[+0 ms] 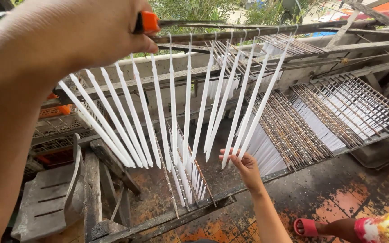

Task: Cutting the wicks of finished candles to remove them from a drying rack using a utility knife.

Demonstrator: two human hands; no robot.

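1. Head view, upper left of the frame: the left hand (100, 31) is raised close to the camera, forearm sloping down to the lower left, fingers closed round an orange-handled tool (149, 21) beside the dark rod (248, 32).
2. Centre: white tapered candles (172, 108) hang from that rod in a fanned row.
3. Lower centre: the right hand (244, 164) reaches up, fingers spread, touching the candle tips above the drying racks (338, 112).

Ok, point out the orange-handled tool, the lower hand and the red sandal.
orange-handled tool (150, 22), head view, on its orange grip.
right hand (244, 163), head view, on its back, among hanging white candles.
red sandal (306, 228), head view, on its strap.
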